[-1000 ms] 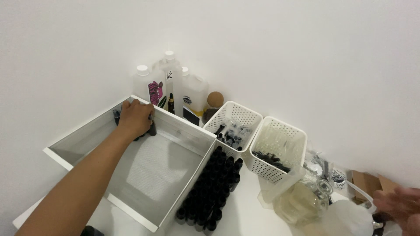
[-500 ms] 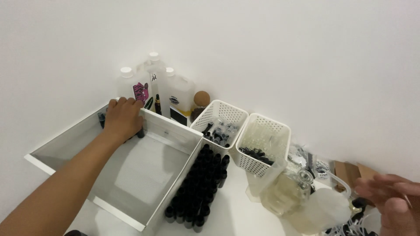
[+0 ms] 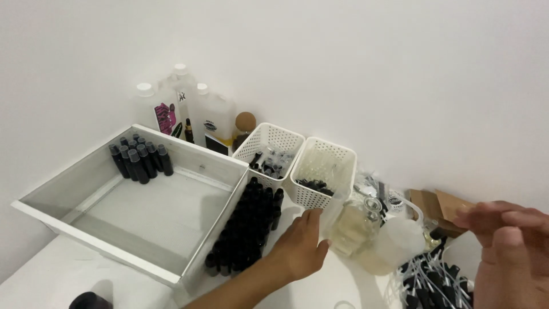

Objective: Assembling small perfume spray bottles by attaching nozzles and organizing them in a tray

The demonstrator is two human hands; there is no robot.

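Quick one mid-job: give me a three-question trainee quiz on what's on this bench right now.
1. True or false: the white tray holds a cluster of dark bottles in its far corner.
2. How many white perforated baskets stand by the wall?
3. The left hand is nearest to: A) the tray's bottles, B) the clear container, C) the cork-topped jar.

Key: 1 true; 2 two; 3 B.
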